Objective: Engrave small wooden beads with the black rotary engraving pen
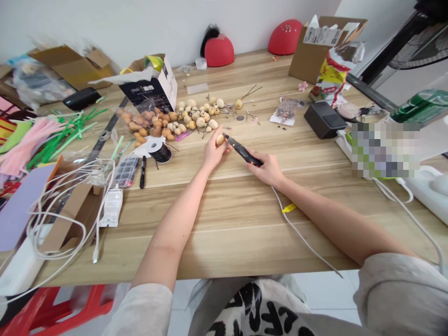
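Note:
My left hand (213,151) pinches a small pale gourd (220,139) against the wooden table (227,219). A black pen-shaped rotary tool (242,150) is gripped in my right hand (268,168), its tip touching the gourd. A thin white cord (301,235) runs from the tool back over the table's front edge. Just beyond my hands lies a heap of several small gourds (175,123), some tan, some pale.
A spool of black cord (160,152), a black marker (142,171) and a bead box (126,170) lie left of my hands. White cables (66,210), green and pink stems (52,137), cardboard boxes (315,46), a black box (325,120) and a power strip (425,189) surround them.

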Tool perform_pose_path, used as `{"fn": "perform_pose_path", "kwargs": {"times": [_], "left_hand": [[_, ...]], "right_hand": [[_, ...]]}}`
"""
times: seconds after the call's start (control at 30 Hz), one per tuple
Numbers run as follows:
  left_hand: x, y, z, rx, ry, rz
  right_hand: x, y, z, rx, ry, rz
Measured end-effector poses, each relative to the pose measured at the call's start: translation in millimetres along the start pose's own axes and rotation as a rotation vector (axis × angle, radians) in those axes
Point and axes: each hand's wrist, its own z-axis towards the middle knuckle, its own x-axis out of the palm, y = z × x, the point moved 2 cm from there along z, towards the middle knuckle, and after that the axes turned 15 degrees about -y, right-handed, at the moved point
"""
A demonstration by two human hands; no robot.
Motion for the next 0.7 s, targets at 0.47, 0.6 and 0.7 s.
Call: {"fn": "perform_pose_path", "kwargs": {"times": [0.47, 0.6, 0.7], "left_hand": [[-1.1, 2.4, 1.5, -0.044, -0.003, -0.016], [-0.7, -0.4, -0.2, -0.082, -0.018, -0.027], [-0.3, 0.0, 0.0, -0.096, -0.013, -0.045]], "right_hand": [[1.1, -0.3, -1.7, -0.023, 0.023, -0.027], [1.5, -1.5, -1.4, -0.032, -0.004, -0.003], [1.9, -2.5, -0.6, -0.028, 0.002, 0.0]]}}
